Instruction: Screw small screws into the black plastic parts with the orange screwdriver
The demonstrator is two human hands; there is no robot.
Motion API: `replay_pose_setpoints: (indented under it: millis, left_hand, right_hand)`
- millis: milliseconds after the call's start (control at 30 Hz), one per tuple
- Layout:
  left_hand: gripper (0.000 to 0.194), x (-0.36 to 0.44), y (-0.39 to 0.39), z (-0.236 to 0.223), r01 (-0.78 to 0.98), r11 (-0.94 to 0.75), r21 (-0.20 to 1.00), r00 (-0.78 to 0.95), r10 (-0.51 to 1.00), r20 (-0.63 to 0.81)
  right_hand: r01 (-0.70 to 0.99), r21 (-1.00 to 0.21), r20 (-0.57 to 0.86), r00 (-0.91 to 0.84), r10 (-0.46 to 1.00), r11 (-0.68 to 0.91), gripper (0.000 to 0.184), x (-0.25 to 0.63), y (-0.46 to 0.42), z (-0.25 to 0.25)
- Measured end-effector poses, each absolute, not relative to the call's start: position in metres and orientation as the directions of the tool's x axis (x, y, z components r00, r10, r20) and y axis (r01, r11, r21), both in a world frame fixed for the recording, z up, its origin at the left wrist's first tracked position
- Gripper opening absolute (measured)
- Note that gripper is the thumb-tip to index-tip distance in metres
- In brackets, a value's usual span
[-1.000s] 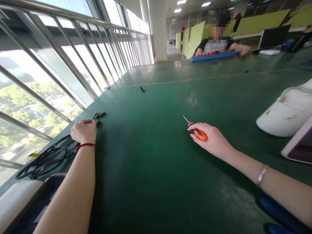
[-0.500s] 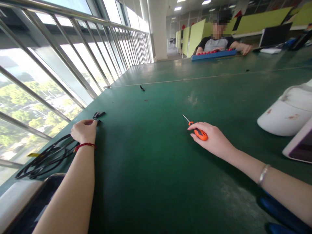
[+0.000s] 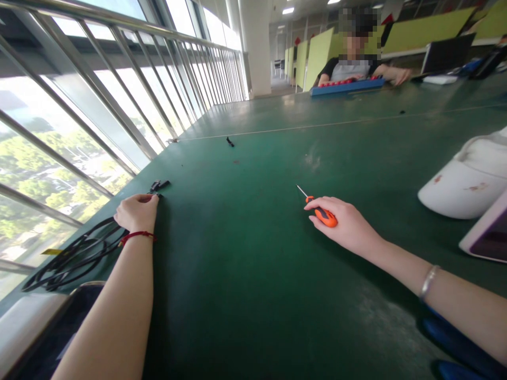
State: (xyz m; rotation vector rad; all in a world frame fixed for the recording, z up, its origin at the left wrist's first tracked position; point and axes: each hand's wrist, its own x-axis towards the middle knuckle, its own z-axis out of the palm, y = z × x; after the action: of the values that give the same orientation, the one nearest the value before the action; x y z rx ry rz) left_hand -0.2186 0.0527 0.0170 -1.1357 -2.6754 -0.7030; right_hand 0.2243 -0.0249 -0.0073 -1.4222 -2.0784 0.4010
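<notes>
The screwdriver (image 3: 326, 217) has kept its place since the earlier frame, while less of the dark cluster shows beyond the left fingertips. Its handle is orange and black, its thin metal shaft slanting toward the worktop's (image 3: 237, 264) far left corner. The right hand (image 3: 348, 224) curls loosely around the handle, low over the middle of the worktop. Near the left edge, the left hand (image 3: 137, 212) pinches at small black parts (image 3: 159, 185), its exact grip hidden. A looped black cable (image 3: 59, 264) lies just beside that wrist; a white container (image 3: 455, 184) stands toward the right edge. Beyond, a person (image 3: 352, 68) sits at the far edge behind a blue tray (image 3: 344, 88).
</notes>
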Motion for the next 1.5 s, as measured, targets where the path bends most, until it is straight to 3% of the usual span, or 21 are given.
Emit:
replay_pose_setpoints:
  millis: [900,1000,1133,1200,1267,1367,1500]
  left_hand:
    - [0.024,-0.218,0.055,0.019,0.726,0.524,0.446,-0.672,0.679,0.296]
    - [0.023,-0.215,0.054,0.018,0.722,0.543,0.428,-0.680,0.672,0.295]
    - [0.026,-0.208,0.054,0.019,0.777,0.519,0.356,-0.629,0.670,0.394]
    - [0.026,-0.200,0.057,0.025,0.799,0.468,0.378,-0.600,0.662,0.450]
    - [0.025,-0.184,0.063,0.033,0.789,0.392,0.473,-0.600,0.658,0.455]
    - [0.021,-0.140,0.070,0.043,0.806,0.124,0.579,-0.466,0.736,0.491]
    - [0.017,-0.051,0.057,0.036,0.691,-0.312,0.652,-0.118,0.841,0.528]
  right_hand:
    - [0.752,-0.516,0.302,-0.287,0.909,0.409,0.019,0.224,-0.024,-0.007]
    - [0.757,-0.516,0.294,-0.282,0.913,0.401,0.018,0.224,-0.024,-0.006]
    - [0.756,-0.523,0.279,-0.284,0.917,0.393,0.020,0.223,-0.025,-0.004]
    - [0.756,-0.526,0.274,-0.284,0.919,0.390,0.020,0.223,-0.025,-0.004]
    - [0.760,-0.521,0.275,-0.282,0.919,0.389,0.020,0.222,-0.025,-0.004]
    - [0.764,-0.509,0.290,-0.281,0.915,0.396,0.020,0.223,-0.025,-0.004]
    - [0.755,-0.511,0.312,-0.283,0.907,0.411,0.019,0.223,-0.025,-0.006]
